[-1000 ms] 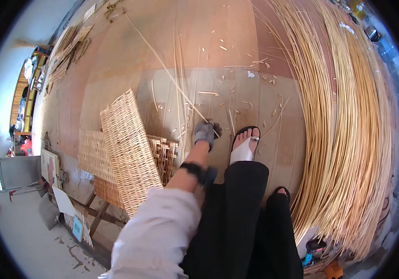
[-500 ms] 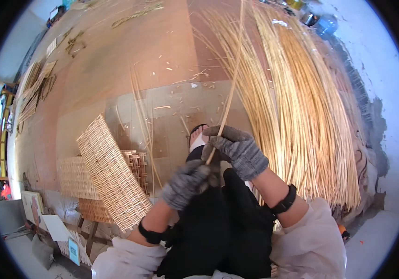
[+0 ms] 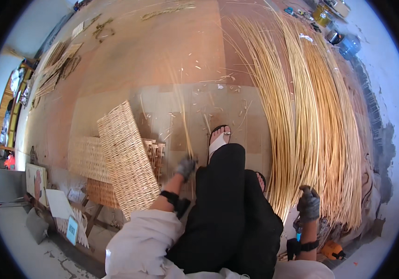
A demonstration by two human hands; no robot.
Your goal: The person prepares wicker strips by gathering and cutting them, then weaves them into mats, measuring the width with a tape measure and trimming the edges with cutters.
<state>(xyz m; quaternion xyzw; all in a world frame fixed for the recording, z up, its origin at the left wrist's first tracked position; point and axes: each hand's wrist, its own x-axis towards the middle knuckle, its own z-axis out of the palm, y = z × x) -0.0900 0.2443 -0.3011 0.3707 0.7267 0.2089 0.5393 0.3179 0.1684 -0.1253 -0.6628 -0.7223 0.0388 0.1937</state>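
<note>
My left hand (image 3: pixel 185 168), in a grey glove, is closed on a few thin pale cane strips (image 3: pixel 184 125), which rise blurred toward the middle of the floor. Just left of it, several woven wicker panels (image 3: pixel 127 158) lie overlapping. My right hand (image 3: pixel 308 204), also gloved, is curled at the lower part of a long, loose bundle of straw-coloured cane (image 3: pixel 281 121) along the right side; what its fingers hold is hidden. My dark-trousered legs (image 3: pixel 218 204) and sandalled foot (image 3: pixel 219 135) are between the hands.
Cane offcuts (image 3: pixel 229 76) litter the floor (image 3: pixel 139 46). Flat boards and strips (image 3: pixel 55 74) lie at upper left, shelving (image 3: pixel 11 111) stands against the left wall. At upper right are a water bottle (image 3: pixel 348 46) and containers. An orange object (image 3: pixel 332 249) sits low right, white boards (image 3: pixel 60 203) lower left.
My hands were together on a long cane strip half a second ago; they have now moved apart, the left down-left with strips, the right out to the bundle's lower right.
</note>
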